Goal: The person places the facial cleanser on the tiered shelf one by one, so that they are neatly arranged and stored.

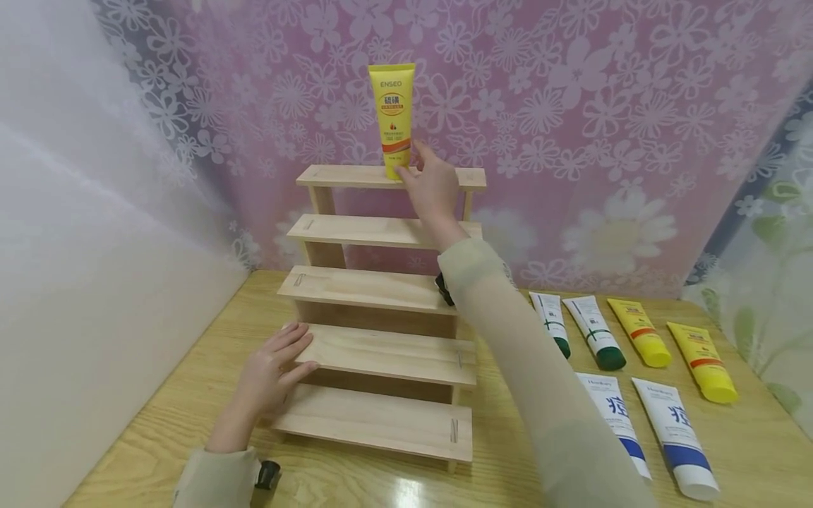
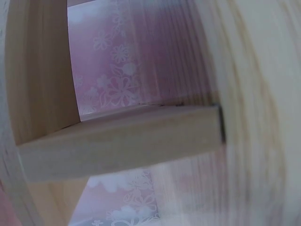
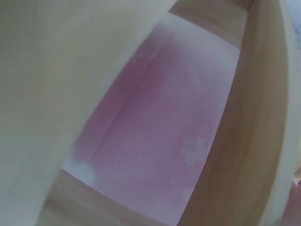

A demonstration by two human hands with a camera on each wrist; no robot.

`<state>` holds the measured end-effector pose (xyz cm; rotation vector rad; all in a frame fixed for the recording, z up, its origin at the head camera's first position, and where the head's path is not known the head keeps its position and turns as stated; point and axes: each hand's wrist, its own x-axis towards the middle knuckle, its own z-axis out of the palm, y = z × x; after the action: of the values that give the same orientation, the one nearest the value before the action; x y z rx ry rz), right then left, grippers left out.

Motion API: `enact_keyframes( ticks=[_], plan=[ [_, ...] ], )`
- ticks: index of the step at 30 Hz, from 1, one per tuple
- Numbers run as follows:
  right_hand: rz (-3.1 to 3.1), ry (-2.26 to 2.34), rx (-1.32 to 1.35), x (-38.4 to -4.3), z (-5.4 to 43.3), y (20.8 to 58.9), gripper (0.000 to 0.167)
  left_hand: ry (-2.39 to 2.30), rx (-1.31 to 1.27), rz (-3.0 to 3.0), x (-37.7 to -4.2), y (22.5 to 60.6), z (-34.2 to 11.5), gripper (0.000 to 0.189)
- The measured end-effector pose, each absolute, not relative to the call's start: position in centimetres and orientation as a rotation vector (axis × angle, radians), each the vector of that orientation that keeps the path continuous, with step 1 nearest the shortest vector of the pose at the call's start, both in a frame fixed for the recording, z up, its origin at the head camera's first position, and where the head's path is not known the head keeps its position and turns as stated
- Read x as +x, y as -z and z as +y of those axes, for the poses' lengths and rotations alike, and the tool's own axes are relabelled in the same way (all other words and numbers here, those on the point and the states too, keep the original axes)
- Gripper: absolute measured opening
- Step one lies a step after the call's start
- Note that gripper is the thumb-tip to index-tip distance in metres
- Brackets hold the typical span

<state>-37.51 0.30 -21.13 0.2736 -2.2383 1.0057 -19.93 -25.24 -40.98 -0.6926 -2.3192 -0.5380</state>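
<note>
A stepped wooden display rack (image 1: pixel 375 353) stands on the table with several plain shelves. On its top shelf a yellow tube (image 1: pixel 392 113) with red and dark print stands upright, cap down. My right hand (image 1: pixel 435 187) pinches the tube low down, near its cap, between thumb and fingers. Lower on the left, my left hand (image 1: pixel 269 370) rests against the end of the second shelf from the bottom, its fingers fairly straight on the wood. Both wrist views are filled mostly by shelf boards; the right wrist view catches only a sliver of the right hand (image 3: pixel 292 207).
On the table (image 1: pixel 508 451) right of the rack lie more tubes: white-and-green ones (image 1: pixel 593 328), yellow ones (image 1: pixel 640 331) and white-and-blue ones (image 1: pixel 673 430). A pink floral backdrop (image 1: pixel 546 141) hangs close behind the rack. A white wall (image 1: pixel 114 247) borders the left.
</note>
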Motion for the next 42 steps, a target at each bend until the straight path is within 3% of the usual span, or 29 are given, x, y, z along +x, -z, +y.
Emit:
enact_keyframes(
  ticks=[25,42],
  plan=[
    [-2.237,-1.42,0.423,-31.9,6.5,21.1,0.052,0.554,-0.717,-2.295,-20.0,41.0,-25.2,0.052],
    [-2.23,-1.525,0.563,-27.0,11.2,25.8,0.047,0.555,-0.718,-2.286,-20.0,41.0,-25.2,0.05]
  ],
)
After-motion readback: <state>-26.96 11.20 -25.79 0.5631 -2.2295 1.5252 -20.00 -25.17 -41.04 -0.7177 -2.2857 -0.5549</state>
